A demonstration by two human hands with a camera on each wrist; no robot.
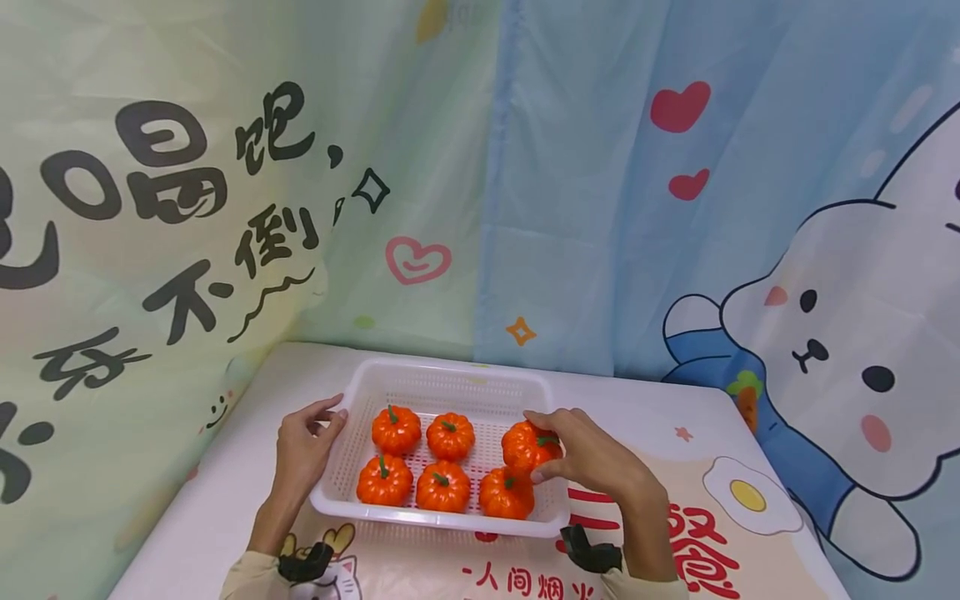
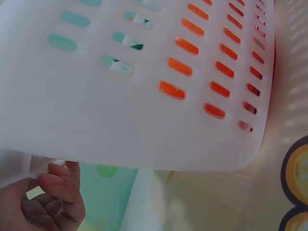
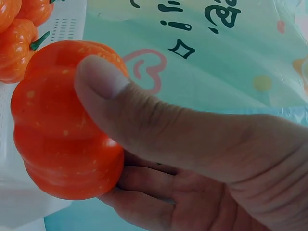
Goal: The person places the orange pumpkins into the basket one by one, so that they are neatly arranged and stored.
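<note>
A white plastic basket (image 1: 450, 521) with slotted walls holds several small orange pumpkins, such as one pumpkin (image 1: 396, 430) at its back left. My left hand (image 1: 306, 440) pinches the basket's left rim between thumb and fingers; the left wrist view shows those curled fingers (image 2: 60, 185) at the rim. My right hand (image 1: 596, 450) grips the pumpkin (image 1: 525, 447) at the basket's right end, thumb on the near side and fingers on the far side. Close up, this gripped pumpkin (image 3: 67, 139) hides part of the fingers. Another pumpkin (image 1: 507, 493) lies just in front of it.
The basket stands on a table with a printed cloth (image 1: 420, 567) showing red characters and a fried egg (image 1: 752, 495). Printed curtains (image 1: 555, 183) hang directly behind the table and along its left side. Each wrist wears a black strap (image 1: 306, 564).
</note>
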